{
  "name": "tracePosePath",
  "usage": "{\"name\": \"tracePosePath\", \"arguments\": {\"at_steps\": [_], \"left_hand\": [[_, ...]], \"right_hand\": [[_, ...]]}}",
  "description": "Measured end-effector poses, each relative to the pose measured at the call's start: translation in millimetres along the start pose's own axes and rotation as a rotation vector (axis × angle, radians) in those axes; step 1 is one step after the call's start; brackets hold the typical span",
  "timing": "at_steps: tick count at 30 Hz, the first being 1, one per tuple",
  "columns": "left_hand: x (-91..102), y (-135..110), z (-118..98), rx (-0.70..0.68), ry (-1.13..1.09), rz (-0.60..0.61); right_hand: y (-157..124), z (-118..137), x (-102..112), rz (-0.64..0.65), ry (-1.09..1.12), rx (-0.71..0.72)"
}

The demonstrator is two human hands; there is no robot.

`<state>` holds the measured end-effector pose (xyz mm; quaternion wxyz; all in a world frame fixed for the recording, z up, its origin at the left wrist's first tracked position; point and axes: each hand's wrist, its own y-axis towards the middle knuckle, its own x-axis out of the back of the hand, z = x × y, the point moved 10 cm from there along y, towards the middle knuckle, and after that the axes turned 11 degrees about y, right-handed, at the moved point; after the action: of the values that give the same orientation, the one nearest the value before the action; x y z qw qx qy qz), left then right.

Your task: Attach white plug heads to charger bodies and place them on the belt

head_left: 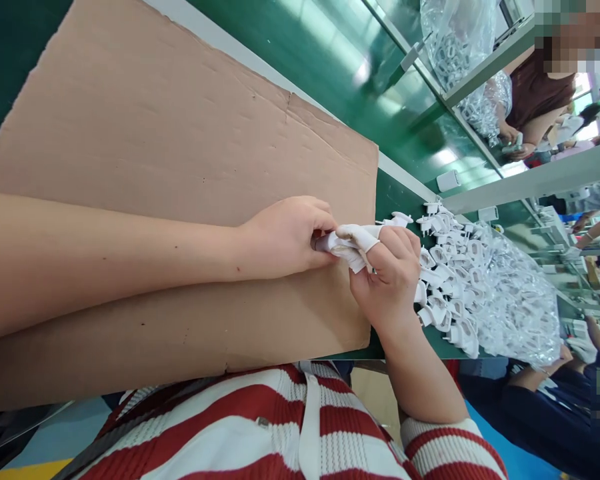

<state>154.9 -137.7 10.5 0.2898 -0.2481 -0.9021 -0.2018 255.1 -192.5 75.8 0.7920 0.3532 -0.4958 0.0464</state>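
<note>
**One piece mid-handling, finish unclear**

Your left hand (290, 237) grips a small pale piece (323, 244) above the cardboard's (180, 133) right end; your right hand (390, 267), white coverings (363, 237) on its fingers, is curled onto it. White plug parts (443, 267) lie right of the cardboard; can't tell which are done.

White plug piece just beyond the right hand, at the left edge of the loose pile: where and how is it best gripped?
Probably by the rounded body of the white plug piece, not what appear to be thin prongs pointing left. Coming from above and the far side looks best: green bench shows there, while the right hand crowds the near side.
</note>
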Motion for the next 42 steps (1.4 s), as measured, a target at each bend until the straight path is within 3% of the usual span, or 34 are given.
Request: {"name": "tracePosePath", "arguments": {"at_steps": [10, 14, 17, 21, 24, 27, 29, 34, 42], "left_hand": [[1.8, -1, -2, 0.048, 0.018, 0.017], [0.1, -2, -5, 0.025, -0.004, 0.026], [15.2, -4, -10, -0.023, -0.025, -0.103], [40.3, -16, -36, -0.249, 0.231, -0.345], [47.7, -26, -47, -0.336, 0.422, -0.478], [50.1, -30, -52, -0.356, 0.463, -0.539], [48.6, -26, -49, -0.302, 0.410, -0.495], [31.2, -10, -33, -0.132, 0.192, -0.251], [27.5, -11, -23, -0.089, 0.160, -0.246]], "right_hand": [[-4, -8, -4, -0.025, -0.019, -0.064], [-6, -11, -3, -0.041, 0.141, -0.095], [-8, -21, 1, -0.085, 0.298, -0.165], [-9, -23, 12, -0.153, 0.331, -0.105], [-10, -19, 16, -0.197, 0.324, -0.042], [-11, -16, 20, -0.230, 0.319, -0.017], [-10, -19, 21, -0.232, 0.360, -0.063], [-11, -35, 13, -0.176, 0.652, -0.270], [-11, -45, 8, -0.131, 0.674, -0.361]]}}
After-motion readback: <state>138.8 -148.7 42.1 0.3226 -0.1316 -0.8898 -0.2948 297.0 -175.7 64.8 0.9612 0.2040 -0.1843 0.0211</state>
